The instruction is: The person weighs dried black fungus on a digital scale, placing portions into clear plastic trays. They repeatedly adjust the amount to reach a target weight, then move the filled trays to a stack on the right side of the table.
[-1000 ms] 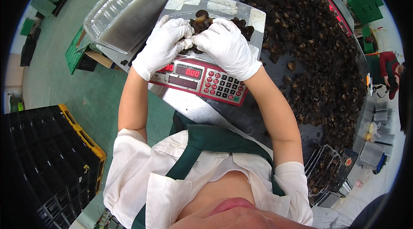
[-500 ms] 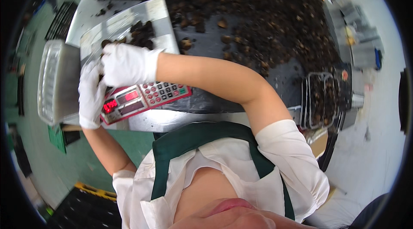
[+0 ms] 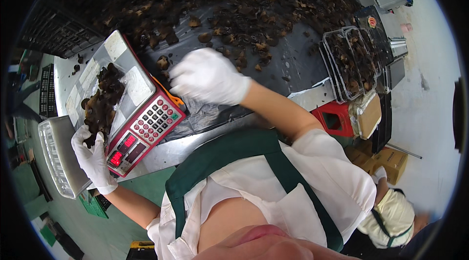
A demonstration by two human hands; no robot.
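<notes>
A clear plastic tray [image 3: 126, 95] of dark, ear-shaped mushrooms [image 3: 108, 91] lies on the steel plate of a red and grey digital scale [image 3: 154, 118]. My left hand [image 3: 94, 160], in a white glove, is at the tray's near end. Its thumb and fingers close round that end, with dark mushroom pieces showing between them. Over the dark plastic sheet [image 3: 195, 108], right of the scale, is my white-gloved right hand [image 3: 207, 76]. Motion blurs its curled fingers, so whether it holds anything cannot be made out.
Loose mushrooms [image 3: 234, 6] cover the far table. Stacked clear trays [image 3: 63, 157] stand left of the scale; filled trays [image 3: 349, 64] sit at the right edge. A black crate [image 3: 56, 25] is far left. An orange-handled tool [image 3: 168, 93] lies beside the scale. Another person [image 3: 391, 216] is lower right.
My right hand has left the tray and moved right, over the dark sheet. My left hand stays at the tray's near end. The view has shifted, bringing the other person into sight.
</notes>
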